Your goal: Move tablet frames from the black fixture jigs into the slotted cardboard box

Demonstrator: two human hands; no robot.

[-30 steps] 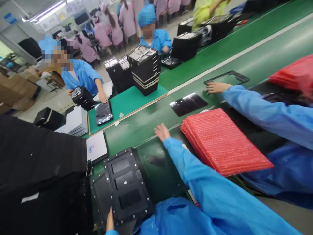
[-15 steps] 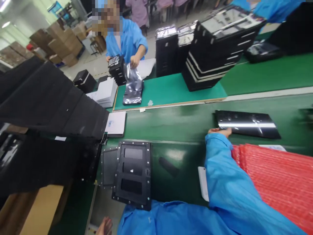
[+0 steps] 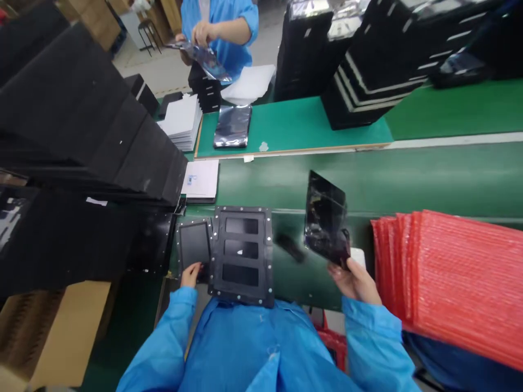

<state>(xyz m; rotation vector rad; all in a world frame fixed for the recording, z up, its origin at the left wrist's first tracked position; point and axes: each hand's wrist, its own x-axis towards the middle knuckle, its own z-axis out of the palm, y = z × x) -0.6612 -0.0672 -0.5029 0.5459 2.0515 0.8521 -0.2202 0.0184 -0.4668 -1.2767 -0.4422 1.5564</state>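
My right hand (image 3: 356, 280) pinches the lower corner of a glossy black panel in clear plastic film (image 3: 324, 218), held tilted above the bench. My left hand (image 3: 190, 275) is closed at the lower edge of a small black framed plate (image 3: 195, 243); its fingertips are partly hidden there. Beside that plate, and overlapping it, is a larger black framed plate (image 3: 265, 261) with three rectangular windows and studs around its rim. It lies at the bench edge, close to my body. A white object (image 3: 358, 258) shows partly behind my right hand.
Red bubble-wrap bags (image 3: 466, 272) are stacked at right. Tall black boxes (image 3: 93, 120) rise at left above an open cardboard box (image 3: 69, 332). Across the green bench (image 3: 429, 174), a co-worker (image 3: 223, 35) handles a plastic bag, near black stacks (image 3: 368, 71) and white sheets (image 3: 180, 120).
My right hand has lifted the black panel off the bench and brought it left and nearer. My left hand has moved up to the small plate. The co-worker has let go of one bagged item.
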